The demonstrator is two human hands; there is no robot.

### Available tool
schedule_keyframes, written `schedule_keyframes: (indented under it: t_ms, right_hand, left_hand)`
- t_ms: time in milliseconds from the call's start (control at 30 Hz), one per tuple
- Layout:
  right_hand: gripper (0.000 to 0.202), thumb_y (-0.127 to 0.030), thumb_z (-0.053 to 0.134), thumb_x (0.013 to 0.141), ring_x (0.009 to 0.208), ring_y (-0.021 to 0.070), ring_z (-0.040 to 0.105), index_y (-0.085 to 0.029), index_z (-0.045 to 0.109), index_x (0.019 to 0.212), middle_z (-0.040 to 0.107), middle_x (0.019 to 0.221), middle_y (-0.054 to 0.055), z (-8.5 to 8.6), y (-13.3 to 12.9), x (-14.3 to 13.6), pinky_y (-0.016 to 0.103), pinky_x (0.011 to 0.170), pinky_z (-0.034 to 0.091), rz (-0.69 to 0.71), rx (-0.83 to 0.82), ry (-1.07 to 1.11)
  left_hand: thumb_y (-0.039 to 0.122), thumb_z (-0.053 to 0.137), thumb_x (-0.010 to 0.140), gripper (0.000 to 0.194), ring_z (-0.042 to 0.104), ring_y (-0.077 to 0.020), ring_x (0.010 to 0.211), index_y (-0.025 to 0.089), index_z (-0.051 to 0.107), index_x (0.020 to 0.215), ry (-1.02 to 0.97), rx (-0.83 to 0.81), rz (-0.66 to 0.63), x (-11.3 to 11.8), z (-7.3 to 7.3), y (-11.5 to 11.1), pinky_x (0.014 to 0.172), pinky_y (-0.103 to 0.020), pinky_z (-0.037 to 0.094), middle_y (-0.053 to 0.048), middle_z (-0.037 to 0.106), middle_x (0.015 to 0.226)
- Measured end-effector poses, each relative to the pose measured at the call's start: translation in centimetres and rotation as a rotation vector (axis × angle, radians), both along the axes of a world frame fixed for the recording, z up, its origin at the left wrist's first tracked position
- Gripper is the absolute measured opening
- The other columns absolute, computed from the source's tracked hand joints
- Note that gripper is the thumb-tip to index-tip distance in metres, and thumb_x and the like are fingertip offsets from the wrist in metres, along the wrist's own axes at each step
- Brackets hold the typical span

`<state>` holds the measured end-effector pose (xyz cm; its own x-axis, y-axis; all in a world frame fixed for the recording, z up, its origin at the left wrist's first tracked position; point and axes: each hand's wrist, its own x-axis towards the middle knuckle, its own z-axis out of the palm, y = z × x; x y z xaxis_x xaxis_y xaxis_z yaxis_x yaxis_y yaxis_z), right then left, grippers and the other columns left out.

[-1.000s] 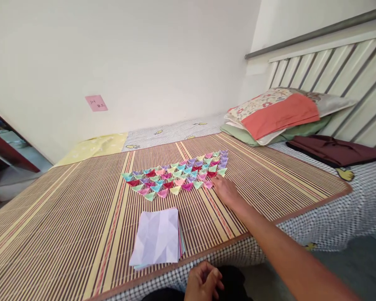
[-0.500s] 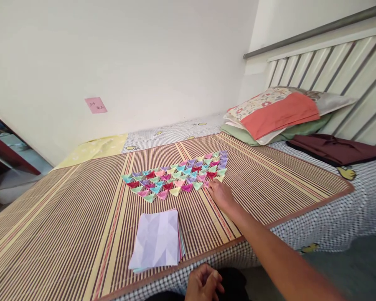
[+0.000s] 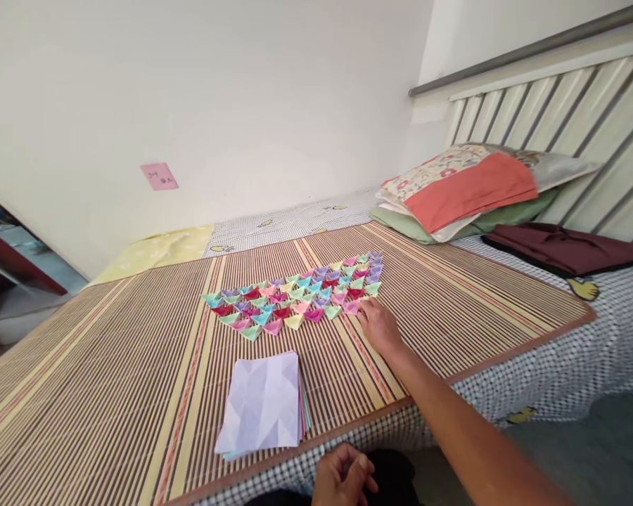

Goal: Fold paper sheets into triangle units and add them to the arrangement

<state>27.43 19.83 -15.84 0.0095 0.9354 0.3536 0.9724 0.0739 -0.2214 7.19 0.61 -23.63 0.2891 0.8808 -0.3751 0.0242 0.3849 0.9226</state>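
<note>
Several rows of small folded paper triangles [image 3: 294, 321] in many colours lie on the striped mat. At the near right end of the rows, my right hand [image 3: 380, 329] has its fingers closed on the right corner of a pink folded paper triangle [image 3: 351, 308]. The hand partly covers a pale yellow triangle just behind it. My left hand [image 3: 342, 476] rests at the mat's front edge over my lap, fingers curled together, with nothing visible in them. A stack of paper sheets [image 3: 261, 404], pale purple on top, lies left of it.
The striped mat [image 3: 110, 365] covers the bed, over a checked sheet [image 3: 612, 358]. Pillows [image 3: 469, 190] and a folded maroon cloth [image 3: 570, 249] lie by the slatted headboard [image 3: 532, 91]. A pink note [image 3: 159, 176] is on the wall.
My right hand has moved slightly to the right, and the pink triangle at its fingertips has shifted right and shows more fully. My left hand has stayed in place.
</note>
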Motion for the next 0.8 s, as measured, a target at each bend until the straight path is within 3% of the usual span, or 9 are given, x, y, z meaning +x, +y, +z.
schedule_keyframes:
  t_ms: [200, 800]
  right_hand:
    - [0.026, -0.032, 0.065, 0.102, 0.103, 0.0226, 0.070, -0.017, 0.066, 0.123, 0.069, 0.123, 0.009, -0.7, -0.4, -0.7, 0.043, 0.089, 0.060, 0.067, 0.015, 0.037]
    - [0.027, -0.032, 0.065, 0.101, 0.104, 0.0233, 0.070, -0.017, 0.066, 0.124, 0.068, 0.124, 0.009, -0.8, 0.1, -0.6, 0.044, 0.089, 0.060, 0.062, 0.063, 0.078]
  left_hand:
    - [0.075, 0.072, 0.073, 0.059, 0.045, -0.0105, 0.043, 0.016, 0.069, 0.074, -0.007, 0.002, 0.015, 0.2, -0.1, -0.1, 0.048, -0.025, 0.038, -0.006, 0.071, 0.061]
    - [0.076, 0.071, 0.071, 0.060, 0.042, -0.0097, 0.043, 0.016, 0.066, 0.073, -0.003, -0.010, 0.015, 0.2, 0.3, -0.1, 0.049, -0.025, 0.033, -0.005, 0.069, 0.061]
